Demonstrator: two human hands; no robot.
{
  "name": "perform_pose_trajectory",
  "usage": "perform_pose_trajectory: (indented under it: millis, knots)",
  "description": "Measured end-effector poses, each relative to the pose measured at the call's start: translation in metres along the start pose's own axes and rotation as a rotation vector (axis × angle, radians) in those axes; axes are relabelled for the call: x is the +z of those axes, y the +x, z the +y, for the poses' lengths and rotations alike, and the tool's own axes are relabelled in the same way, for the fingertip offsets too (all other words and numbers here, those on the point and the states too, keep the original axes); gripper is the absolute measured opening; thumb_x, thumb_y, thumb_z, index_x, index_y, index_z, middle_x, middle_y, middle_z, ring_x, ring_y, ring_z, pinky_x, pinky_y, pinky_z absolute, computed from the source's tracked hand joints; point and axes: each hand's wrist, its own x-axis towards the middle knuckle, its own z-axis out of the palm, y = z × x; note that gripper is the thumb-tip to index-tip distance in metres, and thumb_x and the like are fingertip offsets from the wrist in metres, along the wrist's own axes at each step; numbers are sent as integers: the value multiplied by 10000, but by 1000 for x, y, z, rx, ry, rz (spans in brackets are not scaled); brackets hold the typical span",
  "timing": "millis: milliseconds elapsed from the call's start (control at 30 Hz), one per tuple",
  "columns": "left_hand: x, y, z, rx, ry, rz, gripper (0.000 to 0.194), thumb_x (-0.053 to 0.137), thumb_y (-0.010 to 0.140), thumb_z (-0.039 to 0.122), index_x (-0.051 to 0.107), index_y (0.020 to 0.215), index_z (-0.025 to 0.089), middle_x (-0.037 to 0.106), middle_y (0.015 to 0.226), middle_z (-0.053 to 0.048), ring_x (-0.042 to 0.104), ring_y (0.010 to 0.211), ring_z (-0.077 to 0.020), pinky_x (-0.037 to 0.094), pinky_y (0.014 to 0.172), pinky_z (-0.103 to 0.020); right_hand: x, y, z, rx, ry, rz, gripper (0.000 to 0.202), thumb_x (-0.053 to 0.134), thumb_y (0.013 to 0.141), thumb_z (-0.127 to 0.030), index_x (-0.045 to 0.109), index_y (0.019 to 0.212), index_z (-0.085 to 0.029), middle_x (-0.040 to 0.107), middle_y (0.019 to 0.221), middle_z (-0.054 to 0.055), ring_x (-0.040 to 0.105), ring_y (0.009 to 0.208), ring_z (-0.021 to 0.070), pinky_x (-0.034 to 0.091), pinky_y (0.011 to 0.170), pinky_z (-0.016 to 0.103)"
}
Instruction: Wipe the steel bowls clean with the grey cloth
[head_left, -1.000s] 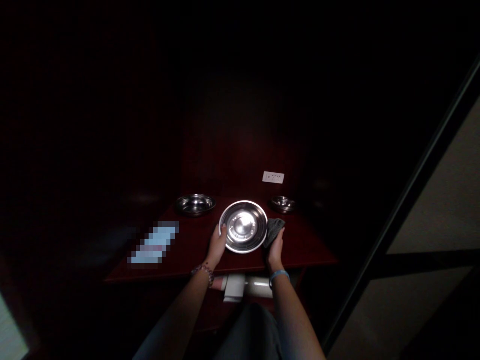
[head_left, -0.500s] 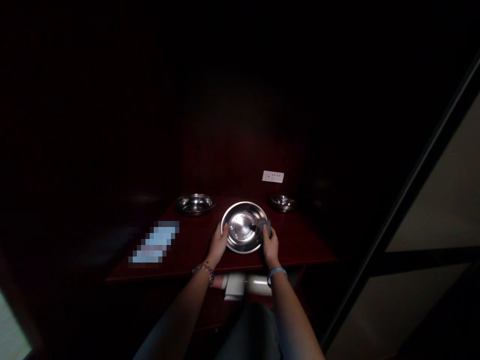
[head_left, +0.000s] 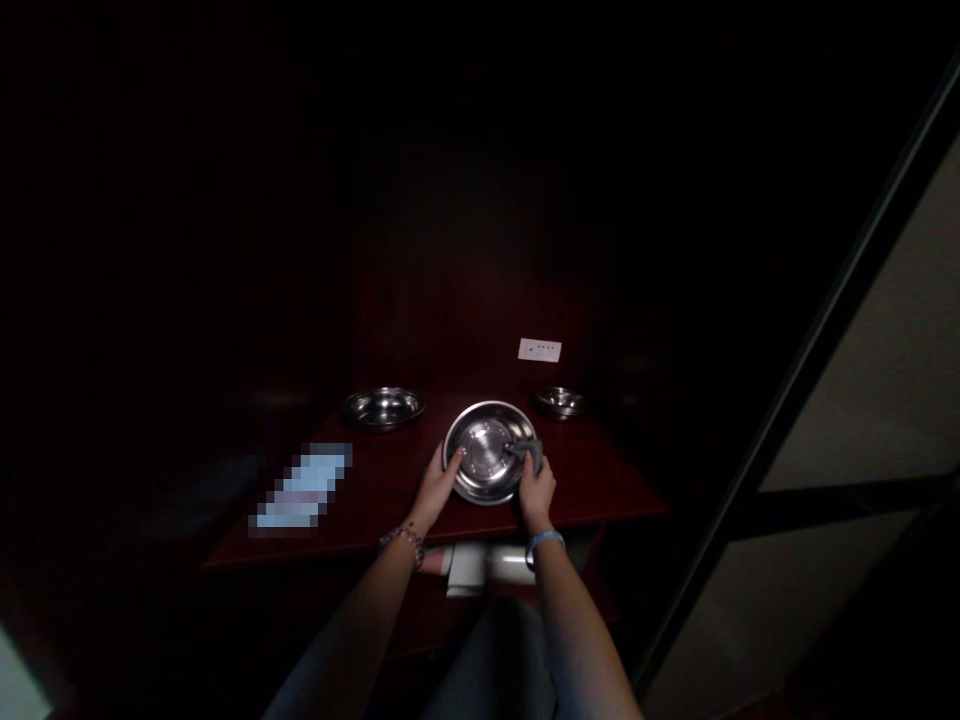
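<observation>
Slipping of the round, shiny silver metal bowl point(head_left: 484, 452) seemed possible, since its smooth left rim was pinched in the narrow grip of the left hand point(head_left: 436, 488), while a crumpled, soft-looking grey cloth point(head_left: 535, 455) was clasped against the right rim by the right hand point(head_left: 537, 492). The bowl was held tilted over the flat, dark-red bench point(head_left: 600, 480).

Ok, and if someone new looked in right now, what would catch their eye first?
Probably the shiny steel bowl in the middle, with the left hand gripping its left side and the right hand holding a grey cloth at its right rim. Next, the pale pixelated patch at the left of the dark red tabletop, and the white socket plate on the wall behind.
</observation>
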Motion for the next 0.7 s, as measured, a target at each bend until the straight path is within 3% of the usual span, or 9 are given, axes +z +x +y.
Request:
perform_pose_trajectory:
  millis: [233, 367, 533, 700]
  knots:
    - [3, -12, 7, -19, 173, -175, 541, 739, 736, 444, 648, 1213, 205, 697, 1230, -98, 626, 1183, -285, 442, 1056, -395, -4, 0, -4, 47, 78, 104, 397, 488, 879, -499, 659, 1003, -162, 734, 996, 141, 667, 889, 243, 462, 799, 300]
    - [2, -8, 0, -44, 234, -219, 424, 731, 723, 458, 730, 1053, 192, 742, 1116, -114, 633, 1169, -334, 433, 1061, -450, -2, 1, -2, 35, 134, 42, 427, 492, 871, -527, 655, 1010, -158, 732, 990, 122, 666, 890, 229, 468, 812, 293]
    - [5, 5, -9, -55, 28, -184, 498, 678, 737, 480, 703, 1088, 127, 711, 1191, -142, 617, 1202, -303, 398, 1107, -451, 3, 2, 0, 42, 191, -50, 474, 527, 845, -546, 684, 1026, -137, 744, 993, 121, 669, 901, 229, 471, 820, 297]
    - [5, 9, -14, -58, 16, -117, 473, 682, 745, 475, 706, 1065, 128, 727, 1148, -147, 642, 1160, -314, 411, 1098, -478, 14, 2, 2, 95, 271, -124, 539, 574, 794, -605, 718, 920, -101, 758, 912, 137, 676, 861, 240, 493, 754, 291]
